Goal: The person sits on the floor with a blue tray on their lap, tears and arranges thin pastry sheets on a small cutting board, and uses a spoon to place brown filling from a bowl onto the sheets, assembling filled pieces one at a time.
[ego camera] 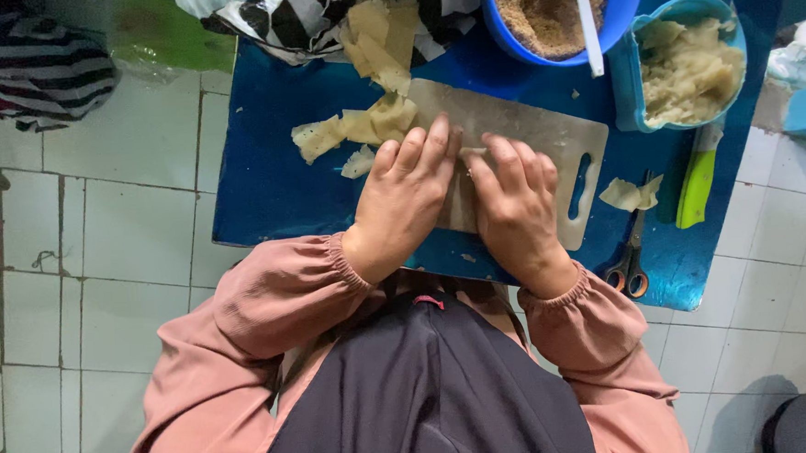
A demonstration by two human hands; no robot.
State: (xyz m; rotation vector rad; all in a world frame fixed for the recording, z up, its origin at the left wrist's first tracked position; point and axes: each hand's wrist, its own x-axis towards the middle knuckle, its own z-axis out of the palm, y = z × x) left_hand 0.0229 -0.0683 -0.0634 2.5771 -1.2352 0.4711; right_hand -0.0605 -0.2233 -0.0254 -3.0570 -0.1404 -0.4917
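**Two hands press a pale wrapper on a cutting board**

On a floor of worn white tiles (100,233), a low blue table (272,178) carries a beige plastic cutting board (545,136) with a slot handle at its right end. A person in dusty-pink sleeves leans over it, seen from above. The left hand (406,194) and the right hand (512,202) lie side by side on the board, palms down, fingers curled over a pale dough wrapper (463,205) that shows between them; both hands press on it, neither closed into a fist. Loose pieces of the same thin sheet (352,128) lie at the board's upper left corner, with a further stack (379,35) resting on a black-and-white striped cloth (300,16) behind. A blue bowl of brown crumbs (548,7) with a white spoon (585,15) stands at the table's far edge, beside a teal container of pale mash (689,64). A green-handled knife (699,179), a scrap of wrapper (631,193) and scissors (630,260) sit to the right of the board.
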